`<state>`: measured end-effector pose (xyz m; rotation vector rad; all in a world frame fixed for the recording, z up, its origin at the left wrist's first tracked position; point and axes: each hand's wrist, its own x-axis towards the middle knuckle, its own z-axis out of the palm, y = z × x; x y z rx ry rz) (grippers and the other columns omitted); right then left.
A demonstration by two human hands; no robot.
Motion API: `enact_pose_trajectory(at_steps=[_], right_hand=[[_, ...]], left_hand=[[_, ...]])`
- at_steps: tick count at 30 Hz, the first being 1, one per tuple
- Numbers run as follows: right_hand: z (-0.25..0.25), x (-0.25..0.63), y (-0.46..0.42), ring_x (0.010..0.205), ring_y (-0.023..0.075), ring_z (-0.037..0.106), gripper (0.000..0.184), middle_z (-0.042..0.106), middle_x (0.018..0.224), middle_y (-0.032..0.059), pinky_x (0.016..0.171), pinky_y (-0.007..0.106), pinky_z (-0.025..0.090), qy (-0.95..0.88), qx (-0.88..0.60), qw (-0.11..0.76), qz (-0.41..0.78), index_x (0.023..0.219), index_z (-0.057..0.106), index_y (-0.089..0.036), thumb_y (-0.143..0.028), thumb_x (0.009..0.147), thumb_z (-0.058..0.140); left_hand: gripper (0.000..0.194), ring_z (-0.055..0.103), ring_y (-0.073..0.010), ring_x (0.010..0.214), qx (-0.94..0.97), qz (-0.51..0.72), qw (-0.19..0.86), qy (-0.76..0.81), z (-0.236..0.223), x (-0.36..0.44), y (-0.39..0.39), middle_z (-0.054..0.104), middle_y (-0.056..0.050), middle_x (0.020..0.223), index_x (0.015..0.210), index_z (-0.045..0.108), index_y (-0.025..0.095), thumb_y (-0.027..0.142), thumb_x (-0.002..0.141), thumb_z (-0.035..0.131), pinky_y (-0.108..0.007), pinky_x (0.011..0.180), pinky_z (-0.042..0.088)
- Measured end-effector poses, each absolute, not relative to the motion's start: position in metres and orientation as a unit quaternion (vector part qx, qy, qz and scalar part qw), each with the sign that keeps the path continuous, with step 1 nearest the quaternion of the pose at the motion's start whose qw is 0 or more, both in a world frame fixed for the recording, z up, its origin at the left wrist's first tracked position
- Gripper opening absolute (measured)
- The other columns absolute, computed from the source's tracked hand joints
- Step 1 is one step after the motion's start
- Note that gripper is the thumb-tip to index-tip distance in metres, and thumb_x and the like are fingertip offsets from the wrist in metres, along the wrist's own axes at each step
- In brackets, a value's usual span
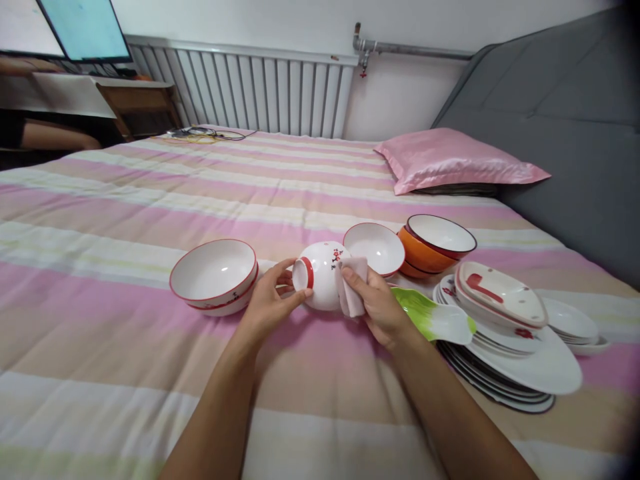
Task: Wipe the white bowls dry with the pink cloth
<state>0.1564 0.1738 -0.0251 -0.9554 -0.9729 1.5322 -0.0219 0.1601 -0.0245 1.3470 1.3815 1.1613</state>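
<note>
The left hand (270, 297) clamps the tipped bowl (324, 283) while the right hand (384, 310) pinches a cloth (353, 293) against its right side, apparently wiping, which next calls for steady turning.

At the dial's center, a pale cloth (353, 288) is covering part of the bowl (324, 270), whose inside is facing out of sight. The bowl is hiding fingertips of the left hand (270, 293); the cloth is concealing fingers of the right hand (383, 308), which is blocking one end of the green dish (425, 315) at four o'clock. Toward ten o'clock, the frame is cutting off two monitors (93, 30) and another person (55, 135). At two o'clock, dark blur is swallowing the headboard's (550, 93) edge.
</note>
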Motion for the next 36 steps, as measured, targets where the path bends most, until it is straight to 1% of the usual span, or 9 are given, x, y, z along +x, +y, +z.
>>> enact_pose_trajectory(at_steps=[4,8,11,15,23,27,36], right_hand=[[-0.026,0.157,0.175,0.1,0.0207,0.062,0.047,0.069,0.107,0.004,0.085,0.031,0.049,-0.387,-0.404,0.503,0.658,0.107,0.062,-0.021,-0.047,0.069,0.073],[-0.027,0.155,0.174,0.109,0.0214,0.059,0.049,0.066,0.117,0.0052,0.092,0.032,0.047,-0.395,-0.399,0.494,0.664,0.113,0.06,-0.021,-0.046,0.072,0.072],[-0.028,0.153,0.173,0.115,0.0215,0.056,0.049,0.063,0.123,0.0047,0.097,0.033,0.044,-0.412,-0.394,0.494,0.657,0.116,0.058,-0.022,-0.045,0.074,0.07],[-0.029,0.152,0.172,0.117,0.0217,0.055,0.051,0.063,0.123,0.0041,0.1,0.034,0.043,-0.432,-0.397,0.487,0.648,0.12,0.056,-0.023,-0.045,0.076,0.069],[-0.034,0.152,0.172,0.117,0.0213,0.055,0.051,0.063,0.121,0.0044,0.102,0.036,0.042,-0.449,-0.403,0.473,0.642,0.122,0.053,-0.024,-0.042,0.077,0.068],[-0.037,0.152,0.172,0.117,0.0211,0.055,0.049,0.063,0.122,0.0049,0.101,0.036,0.042,-0.475,-0.411,0.462,0.626,0.121,0.052,-0.024,-0.042,0.078,0.067],[-0.036,0.153,0.17,0.117,0.0218,0.054,0.05,0.06,0.125,0.0064,0.102,0.039,0.039,-0.513,-0.416,0.438,0.61,0.123,0.048,-0.023,-0.039,0.079,0.066]], left_hand=[[0.069,0.059,-0.0269,0.098,0.529,0.441,0.454,0.565,-0.024,-0.023,0.159,0.061,-0.012,0.103,0.122,0.054,0.016,0.041,0.063,0.076,-0.041,0.084,0.047],[0.069,0.058,-0.0272,0.099,0.513,0.439,0.463,0.574,-0.026,-0.025,0.16,0.06,-0.012,0.104,0.124,0.053,0.018,0.041,0.063,0.076,-0.041,0.085,0.046],[0.071,0.058,-0.0274,0.1,0.499,0.442,0.478,0.571,-0.027,-0.025,0.161,0.061,-0.013,0.104,0.126,0.051,0.017,0.041,0.064,0.075,-0.042,0.087,0.045],[0.072,0.059,-0.0274,0.098,0.489,0.451,0.488,0.565,-0.028,-0.025,0.162,0.061,-0.013,0.103,0.127,0.051,0.015,0.042,0.065,0.075,-0.042,0.087,0.045],[0.079,0.059,-0.0273,0.097,0.482,0.45,0.482,0.576,-0.032,-0.025,0.164,0.059,-0.014,0.105,0.132,0.046,0.013,0.049,0.066,0.072,-0.042,0.086,0.045],[0.077,0.06,-0.0272,0.096,0.478,0.453,0.484,0.577,-0.033,-0.025,0.164,0.06,-0.014,0.104,0.131,0.047,0.014,0.05,0.068,0.071,-0.042,0.085,0.045],[0.076,0.06,-0.0266,0.095,0.47,0.451,0.48,0.587,-0.034,-0.025,0.164,0.06,-0.014,0.105,0.131,0.047,0.014,0.052,0.07,0.07,-0.04,0.084,0.045]])
